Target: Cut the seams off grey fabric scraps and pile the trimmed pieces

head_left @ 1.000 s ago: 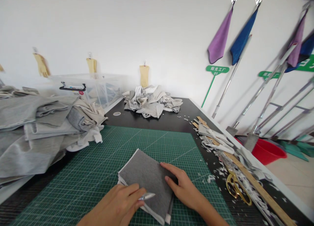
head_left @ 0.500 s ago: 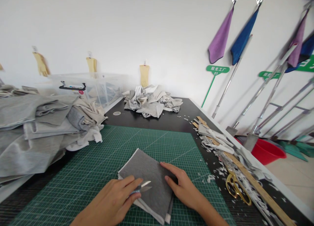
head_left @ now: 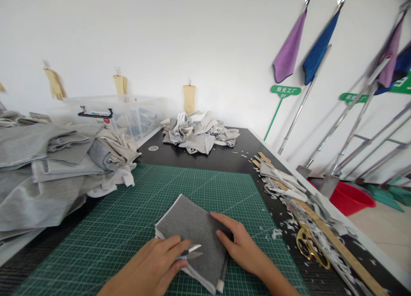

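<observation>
A folded piece of grey fabric [head_left: 195, 223] with pale edges lies on the green cutting mat [head_left: 128, 219]. Over its near left side, my left hand [head_left: 154, 261] is closed around small thread snips [head_left: 192, 254]; their blue handle is mostly covered by the fingers, and the two blades point right with a gap between them. My right hand [head_left: 237, 244] rests on the fabric's right edge, thumb and index finger spread apart and laid on the cloth, its other fingers hidden beneath or behind.
Grey fabric pieces [head_left: 61, 167] are heaped at the left before a clear plastic box [head_left: 128, 116]. Another pale cloth pile [head_left: 199, 133] sits at the back. Along the right lie a wooden ruler [head_left: 334, 236], gold-handled scissors [head_left: 310, 249] and scraps. A red basin [head_left: 353, 199] stands beyond.
My left hand has shifted slightly right with the snips, further over the fabric. My right hand and the fabric stay nearly where they were.
</observation>
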`<state>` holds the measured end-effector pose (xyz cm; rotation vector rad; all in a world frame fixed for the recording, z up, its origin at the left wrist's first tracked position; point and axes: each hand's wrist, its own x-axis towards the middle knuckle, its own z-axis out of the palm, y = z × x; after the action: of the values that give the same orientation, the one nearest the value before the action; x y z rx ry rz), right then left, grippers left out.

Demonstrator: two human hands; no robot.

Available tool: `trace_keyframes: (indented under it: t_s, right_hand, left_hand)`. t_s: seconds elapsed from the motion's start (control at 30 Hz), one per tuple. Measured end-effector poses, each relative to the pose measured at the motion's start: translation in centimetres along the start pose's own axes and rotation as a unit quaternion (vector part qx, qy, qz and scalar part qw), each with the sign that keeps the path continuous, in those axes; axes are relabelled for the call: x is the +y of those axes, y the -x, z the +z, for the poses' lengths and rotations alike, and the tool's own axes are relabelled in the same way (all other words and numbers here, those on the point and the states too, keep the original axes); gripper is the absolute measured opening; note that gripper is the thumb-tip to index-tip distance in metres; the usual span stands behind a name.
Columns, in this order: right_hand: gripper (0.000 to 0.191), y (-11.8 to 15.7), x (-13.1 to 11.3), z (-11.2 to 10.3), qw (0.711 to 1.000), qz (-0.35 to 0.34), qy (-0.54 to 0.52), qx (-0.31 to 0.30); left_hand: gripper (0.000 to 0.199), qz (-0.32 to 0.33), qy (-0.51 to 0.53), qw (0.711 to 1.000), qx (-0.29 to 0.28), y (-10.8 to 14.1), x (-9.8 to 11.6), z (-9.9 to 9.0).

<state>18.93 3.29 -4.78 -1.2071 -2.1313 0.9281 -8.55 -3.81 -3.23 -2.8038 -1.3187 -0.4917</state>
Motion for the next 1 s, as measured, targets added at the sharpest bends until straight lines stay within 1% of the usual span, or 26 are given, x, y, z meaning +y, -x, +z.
trace_keyframes:
  t_s: [0.13,0.3,0.43,0.6,0.7,0.83,1.0]
  right_hand:
    - [0.043,-0.05,-0.11,-0.06,1.000,-0.004,-0.003,0.002]
    - [0.043,0.01,-0.17,-0.06,1.000,-0.001,0.000,0.000]
    - [0.043,0.03,-0.26,-0.10,1.000,0.000,-0.001,0.003]
    - [0.044,0.08,-0.49,-0.19,1.000,0.002,-0.004,0.003]
    - [0.044,0.11,-0.54,-0.18,1.000,0.005,-0.003,0.004]
    - [0.043,0.12,-0.46,-0.14,1.000,0.007,0.002,0.004]
    - [0.044,0.11,-0.29,-0.07,1.000,0.001,0.000,0.002]
  left_hand:
    - [0.029,0.010,0.009,1.000,-0.010,0.00,0.28,-0.03]
    - [0.037,0.004,0.021,1.000,0.004,0.19,0.37,0.12]
    - [0.029,0.013,0.033,0.999,-0.011,-0.27,0.59,-0.25]
    - [0.031,0.013,0.031,0.999,0.018,-0.24,0.57,-0.32]
    - [0.035,0.010,0.027,0.999,0.018,-0.09,0.53,-0.04]
    - [0.029,0.007,0.012,1.000,0.012,-0.22,0.32,-0.06]
    - [0.033,-0.009,0.012,1.000,0.026,-0.05,-0.12,-0.09]
